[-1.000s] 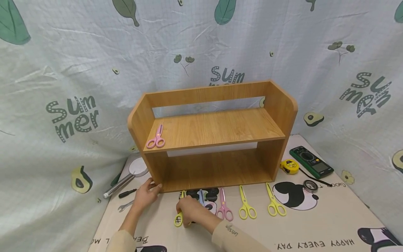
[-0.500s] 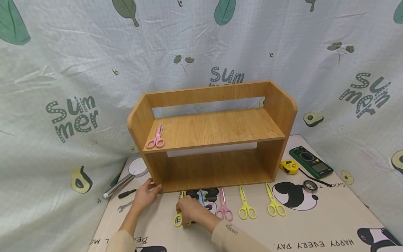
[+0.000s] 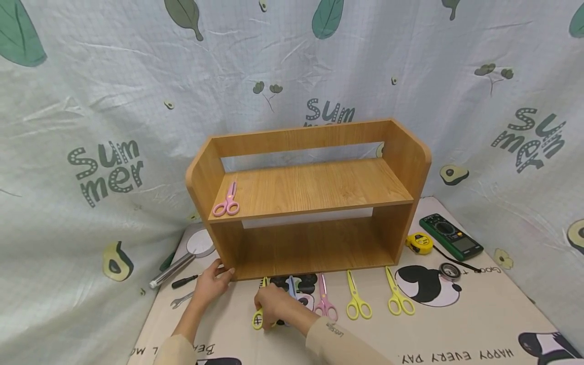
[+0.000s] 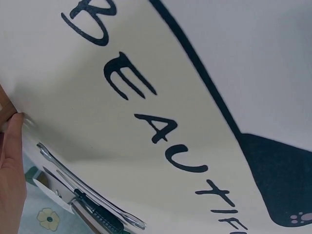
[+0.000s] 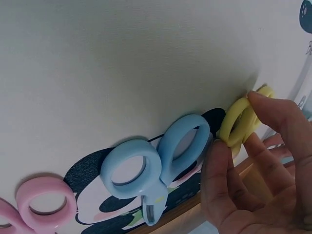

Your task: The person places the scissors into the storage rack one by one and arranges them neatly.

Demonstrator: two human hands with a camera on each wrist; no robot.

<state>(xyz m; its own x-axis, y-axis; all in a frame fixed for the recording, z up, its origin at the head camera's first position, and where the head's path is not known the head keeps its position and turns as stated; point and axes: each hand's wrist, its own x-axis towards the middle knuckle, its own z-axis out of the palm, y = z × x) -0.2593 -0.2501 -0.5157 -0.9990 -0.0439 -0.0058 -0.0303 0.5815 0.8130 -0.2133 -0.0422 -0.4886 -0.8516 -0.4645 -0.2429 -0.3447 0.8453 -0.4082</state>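
The left hand (image 3: 212, 283) holds the lower left corner of a two-tier wooden shelf (image 3: 310, 185), thumb on its front edge. In front of the shelf, the right hand (image 3: 276, 304) pinches the handles of yellow scissors (image 5: 225, 129) between thumb and fingers; their blades point toward the shelf. Blue scissors (image 5: 156, 185) lie beside them, partly hidden by the right hand in the head view. Farther right are pink scissors (image 3: 324, 301) and two yellow pairs, one nearer (image 3: 355, 296) and one at the end (image 3: 395, 294). Another pink pair (image 3: 230, 198) lies on the upper tier's left end.
Left of the shelf lie a magnifying glass (image 3: 201, 243), a black-handled screwdriver (image 3: 183, 281) and a wrench (image 3: 180, 300). To its right are a yellow tape measure (image 3: 420, 243), a green multimeter (image 3: 450, 235) and a dark roll of tape (image 3: 449, 270). A printed curtain (image 3: 292, 61) hangs behind.
Both hands keep their places on the shelf corner and the yellow scissors. The head view has shifted very slightly.
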